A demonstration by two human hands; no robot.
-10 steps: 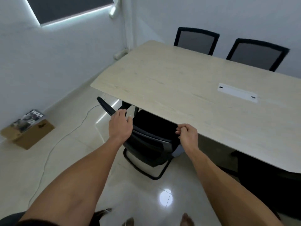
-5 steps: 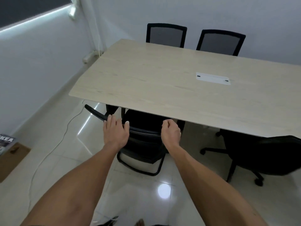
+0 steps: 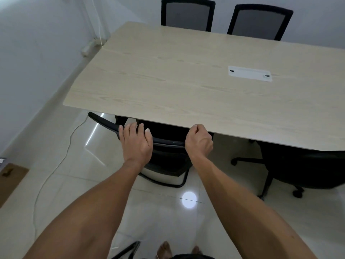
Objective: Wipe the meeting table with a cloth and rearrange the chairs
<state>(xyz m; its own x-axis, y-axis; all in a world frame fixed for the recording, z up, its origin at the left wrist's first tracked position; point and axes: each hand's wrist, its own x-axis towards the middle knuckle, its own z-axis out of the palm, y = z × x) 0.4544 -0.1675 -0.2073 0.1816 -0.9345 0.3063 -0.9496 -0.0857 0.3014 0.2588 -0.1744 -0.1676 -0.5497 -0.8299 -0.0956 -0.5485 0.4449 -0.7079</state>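
A light wood meeting table fills the middle of the view. A black chair with a bent tube frame stands at the table's near edge, its seat under the top. My left hand rests flat, fingers straight, on the left part of the chair's top rail. My right hand is curled into a fist over the rail's right end, just below the table edge. I see nothing inside that fist. No cloth is in view.
Two black mesh-back chairs stand at the far side. A black swivel chair sits at the right. A white cable cover is set in the tabletop. A white cord and a cardboard box lie on the floor at left.
The chair has slid further under the table with both hands staying on its back. My view has swung right, so the box is now at the left edge.
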